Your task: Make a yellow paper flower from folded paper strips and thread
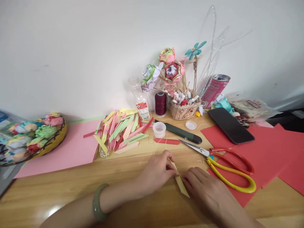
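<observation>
A pale yellow paper strip [181, 186] is pinched between the thumb and fingers of my left hand [158, 172], slanting down toward me above the wooden table. My right hand [205, 186] is closed beside the strip's right edge, its fingertips close to my left thumb; what they grip is hidden. Thin pale thread [156, 146] runs from a small clear plastic cup [159, 129] down to my left hand. Just beyond my hands lie a red paper strip [167, 141] and scissors [206, 153] with red and yellow handles.
Left of the cup is a pile of coloured paper strips [123, 128]. Behind stand a glass bottle [140, 99], a maroon thread spool [161, 104] and a basket [182, 111] with paper flowers. A black phone [230, 125] rests on red paper [268, 155]. A flower-filled basket [62, 133] sits left.
</observation>
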{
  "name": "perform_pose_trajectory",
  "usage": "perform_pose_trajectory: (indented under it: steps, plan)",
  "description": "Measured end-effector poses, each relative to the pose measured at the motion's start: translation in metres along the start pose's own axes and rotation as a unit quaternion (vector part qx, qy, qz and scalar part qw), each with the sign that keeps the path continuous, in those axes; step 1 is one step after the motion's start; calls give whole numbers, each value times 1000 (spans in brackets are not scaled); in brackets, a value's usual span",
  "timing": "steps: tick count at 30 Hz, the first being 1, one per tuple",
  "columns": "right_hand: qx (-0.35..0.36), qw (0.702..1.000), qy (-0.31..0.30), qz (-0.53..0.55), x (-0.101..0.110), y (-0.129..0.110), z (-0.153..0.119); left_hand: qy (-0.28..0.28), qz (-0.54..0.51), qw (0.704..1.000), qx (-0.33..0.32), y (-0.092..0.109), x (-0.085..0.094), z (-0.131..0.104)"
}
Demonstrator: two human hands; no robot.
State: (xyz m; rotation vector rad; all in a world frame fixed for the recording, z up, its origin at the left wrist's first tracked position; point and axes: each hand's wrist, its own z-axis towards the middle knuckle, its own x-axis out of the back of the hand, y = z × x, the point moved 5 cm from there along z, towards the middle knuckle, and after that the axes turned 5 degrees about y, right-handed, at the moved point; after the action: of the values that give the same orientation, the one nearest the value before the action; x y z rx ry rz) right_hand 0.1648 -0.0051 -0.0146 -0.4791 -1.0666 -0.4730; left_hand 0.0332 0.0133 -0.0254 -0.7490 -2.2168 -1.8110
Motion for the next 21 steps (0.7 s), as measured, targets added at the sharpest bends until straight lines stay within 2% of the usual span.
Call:
perform_pose_trajectory:
  steps: [4,9,15,18,21]
  plan:
    - [-6,1000,-9,0,11,5,5,-12,22,1000,6,3,0,0]
    - [-73,994,-57,55,15,8,14,-19,48,999,-1,6,2,-2]
    - [-176,958,-129,184,5,12,27,-37,70,996,-41,9,0,-3]
    - [-198,940,-130,245,7,16,31,-28,70,997,-27,5,0,-3]
    - [-191,943,-118,245,10,21,28,-27,54,998,-7,4,0,-2]
